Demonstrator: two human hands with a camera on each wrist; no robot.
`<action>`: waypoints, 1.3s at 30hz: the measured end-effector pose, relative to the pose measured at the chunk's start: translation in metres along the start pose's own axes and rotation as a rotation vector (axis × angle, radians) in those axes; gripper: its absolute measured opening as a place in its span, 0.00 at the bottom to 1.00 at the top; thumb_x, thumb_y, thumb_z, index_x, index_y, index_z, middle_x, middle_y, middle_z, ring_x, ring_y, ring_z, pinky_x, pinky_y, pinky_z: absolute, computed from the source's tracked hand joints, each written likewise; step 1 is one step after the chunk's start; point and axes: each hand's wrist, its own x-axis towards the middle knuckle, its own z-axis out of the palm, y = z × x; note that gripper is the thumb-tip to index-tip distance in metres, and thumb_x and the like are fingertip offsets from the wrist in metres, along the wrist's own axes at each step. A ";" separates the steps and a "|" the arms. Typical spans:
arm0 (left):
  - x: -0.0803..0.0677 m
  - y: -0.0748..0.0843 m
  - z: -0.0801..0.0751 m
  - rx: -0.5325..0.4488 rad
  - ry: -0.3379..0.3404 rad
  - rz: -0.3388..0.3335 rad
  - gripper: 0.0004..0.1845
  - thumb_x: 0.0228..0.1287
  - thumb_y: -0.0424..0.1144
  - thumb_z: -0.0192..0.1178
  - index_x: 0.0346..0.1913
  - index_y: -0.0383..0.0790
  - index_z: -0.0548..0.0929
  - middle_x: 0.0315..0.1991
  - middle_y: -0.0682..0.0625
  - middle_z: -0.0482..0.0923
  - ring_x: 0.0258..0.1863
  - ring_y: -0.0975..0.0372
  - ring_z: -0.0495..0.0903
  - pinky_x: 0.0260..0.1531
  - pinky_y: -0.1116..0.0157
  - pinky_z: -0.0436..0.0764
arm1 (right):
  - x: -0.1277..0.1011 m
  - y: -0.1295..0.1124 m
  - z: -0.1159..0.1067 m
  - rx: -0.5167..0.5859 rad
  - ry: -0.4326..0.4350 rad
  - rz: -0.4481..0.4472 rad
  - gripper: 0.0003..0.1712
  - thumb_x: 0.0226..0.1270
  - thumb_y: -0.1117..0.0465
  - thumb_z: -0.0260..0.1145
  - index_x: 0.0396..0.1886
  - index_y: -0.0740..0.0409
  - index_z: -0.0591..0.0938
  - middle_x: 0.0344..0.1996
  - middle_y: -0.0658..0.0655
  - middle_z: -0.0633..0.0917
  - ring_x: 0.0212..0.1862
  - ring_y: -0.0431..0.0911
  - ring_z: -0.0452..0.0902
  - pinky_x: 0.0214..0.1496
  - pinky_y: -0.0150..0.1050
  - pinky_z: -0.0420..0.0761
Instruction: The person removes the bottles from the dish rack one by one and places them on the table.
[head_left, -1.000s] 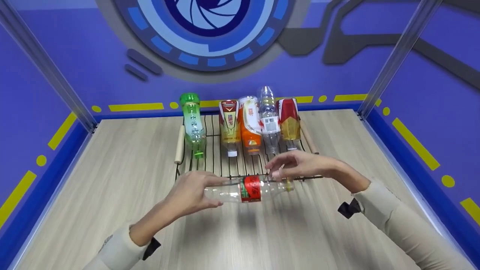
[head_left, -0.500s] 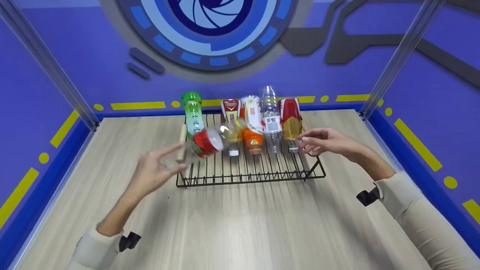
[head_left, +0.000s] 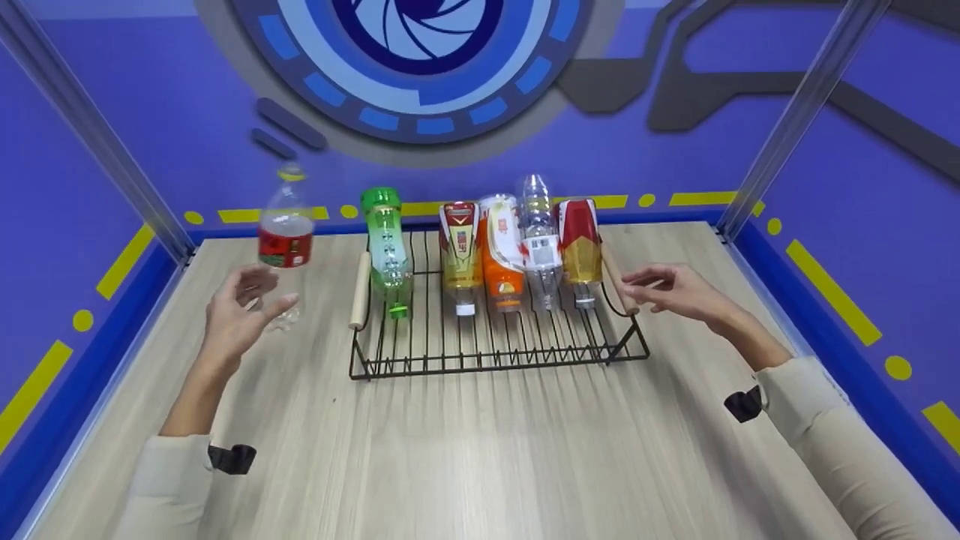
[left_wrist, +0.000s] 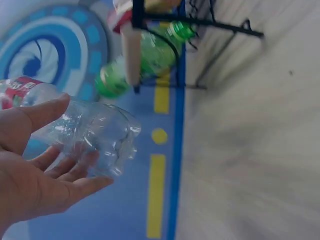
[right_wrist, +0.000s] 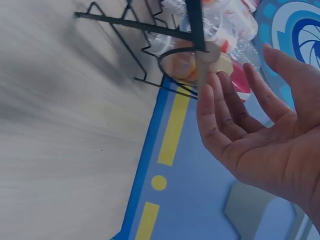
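My left hand (head_left: 234, 319) holds a clear plastic bottle (head_left: 286, 241) by its lower part, left of the wire rack (head_left: 499, 361). The bottle stands upright, with a red label and a yellow cap. In the left wrist view, thumb and fingers curve round the clear base (left_wrist: 102, 132). My right hand (head_left: 681, 296) holds nothing; its loosely bent fingertips are right at the rack's right wooden handle (head_left: 616, 281). Several bottles lie side by side in the rack: a green one (head_left: 388, 251), an orange one (head_left: 501, 255), a clear one (head_left: 541, 251) and two red-and-gold ones (head_left: 460, 247).
The rack stands toward the back of a light wood table (head_left: 480, 465), with a second wooden handle (head_left: 360, 291) on its left. Blue-purple panels (head_left: 480, 165) enclose the table at the back and sides.
The left hand has carried the red-labelled bottle from in front of the rack, over its left side, to the left, turning it upright. The right hand has moved to the right handle.
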 end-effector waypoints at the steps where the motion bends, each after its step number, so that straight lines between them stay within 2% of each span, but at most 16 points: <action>1: 0.004 -0.009 -0.003 -0.016 0.007 -0.026 0.35 0.65 0.44 0.71 0.70 0.42 0.66 0.63 0.47 0.75 0.66 0.57 0.73 0.71 0.56 0.72 | 0.000 0.002 0.001 0.001 -0.003 0.001 0.29 0.74 0.52 0.67 0.66 0.66 0.78 0.58 0.68 0.83 0.44 0.35 0.84 0.45 0.30 0.84; 3: 0.010 -0.024 -0.008 -0.074 0.039 -0.074 0.33 0.65 0.43 0.71 0.68 0.48 0.65 0.59 0.53 0.74 0.63 0.61 0.73 0.64 0.67 0.77 | -0.001 0.006 0.003 0.007 -0.007 0.001 0.29 0.72 0.53 0.68 0.65 0.66 0.78 0.58 0.68 0.83 0.44 0.35 0.84 0.45 0.31 0.84; 6: 0.016 -0.044 -0.011 -0.139 0.075 -0.130 0.33 0.66 0.41 0.70 0.67 0.54 0.63 0.55 0.58 0.70 0.62 0.63 0.71 0.48 0.81 0.77 | -0.001 0.011 0.004 0.003 -0.010 -0.009 0.29 0.71 0.54 0.70 0.65 0.65 0.78 0.57 0.69 0.82 0.43 0.36 0.85 0.45 0.31 0.84; 11: 0.019 -0.062 -0.002 -0.181 0.085 -0.150 0.35 0.67 0.35 0.69 0.70 0.50 0.61 0.61 0.52 0.67 0.68 0.56 0.67 0.46 0.83 0.76 | -0.003 0.018 0.005 -0.004 -0.017 -0.012 0.29 0.69 0.58 0.71 0.65 0.65 0.78 0.54 0.68 0.82 0.43 0.35 0.84 0.45 0.34 0.85; 14: 0.018 -0.068 0.010 -0.152 0.037 -0.143 0.38 0.68 0.32 0.66 0.74 0.45 0.57 0.67 0.44 0.64 0.72 0.51 0.66 0.53 0.77 0.75 | -0.003 0.019 0.006 0.007 -0.019 -0.008 0.29 0.69 0.58 0.71 0.66 0.65 0.77 0.53 0.67 0.82 0.43 0.35 0.84 0.45 0.35 0.85; 18: 0.014 -0.072 0.027 -0.085 -0.089 -0.106 0.43 0.69 0.32 0.64 0.78 0.40 0.49 0.74 0.36 0.60 0.75 0.45 0.63 0.67 0.57 0.72 | -0.003 0.019 0.006 0.005 -0.019 0.002 0.30 0.69 0.58 0.71 0.66 0.64 0.77 0.53 0.66 0.83 0.44 0.36 0.84 0.45 0.35 0.85; 20: 0.013 -0.072 0.034 -0.067 -0.129 -0.080 0.45 0.68 0.32 0.65 0.79 0.39 0.48 0.74 0.34 0.61 0.75 0.43 0.63 0.70 0.46 0.69 | -0.002 0.019 0.006 0.005 -0.021 0.006 0.30 0.69 0.57 0.71 0.67 0.64 0.77 0.53 0.65 0.83 0.45 0.37 0.84 0.45 0.35 0.85; 22: 0.013 -0.072 0.040 -0.045 -0.157 -0.058 0.47 0.67 0.32 0.66 0.79 0.38 0.47 0.73 0.32 0.61 0.74 0.40 0.63 0.71 0.41 0.66 | -0.002 0.019 0.006 0.010 -0.025 0.011 0.30 0.69 0.58 0.71 0.67 0.64 0.76 0.53 0.65 0.83 0.45 0.38 0.85 0.46 0.36 0.85; 27: 0.015 -0.072 0.055 -0.021 -0.201 -0.034 0.50 0.65 0.34 0.68 0.80 0.39 0.45 0.73 0.29 0.60 0.74 0.38 0.61 0.73 0.38 0.61 | -0.002 0.020 0.007 0.017 -0.028 0.023 0.30 0.70 0.59 0.71 0.68 0.64 0.76 0.52 0.64 0.83 0.45 0.38 0.84 0.46 0.36 0.85; 31: 0.015 -0.072 0.064 -0.025 -0.197 -0.035 0.49 0.64 0.33 0.69 0.79 0.39 0.47 0.72 0.30 0.62 0.73 0.39 0.62 0.73 0.38 0.61 | -0.002 0.020 0.007 0.018 -0.028 0.030 0.30 0.70 0.59 0.70 0.68 0.63 0.75 0.53 0.65 0.83 0.44 0.37 0.84 0.45 0.35 0.85; 35: 0.015 -0.071 0.069 0.000 -0.202 -0.040 0.50 0.62 0.36 0.72 0.79 0.37 0.50 0.71 0.30 0.64 0.72 0.39 0.64 0.73 0.39 0.63 | -0.003 0.021 0.007 0.028 -0.027 0.041 0.30 0.70 0.60 0.70 0.68 0.64 0.75 0.53 0.65 0.83 0.44 0.37 0.84 0.44 0.34 0.85; 39: 0.014 -0.070 0.068 0.020 -0.235 -0.039 0.52 0.62 0.39 0.73 0.80 0.35 0.50 0.72 0.29 0.63 0.72 0.37 0.64 0.72 0.39 0.65 | -0.003 0.022 0.008 0.027 -0.019 0.040 0.30 0.70 0.59 0.70 0.69 0.64 0.75 0.53 0.65 0.83 0.44 0.37 0.83 0.44 0.34 0.85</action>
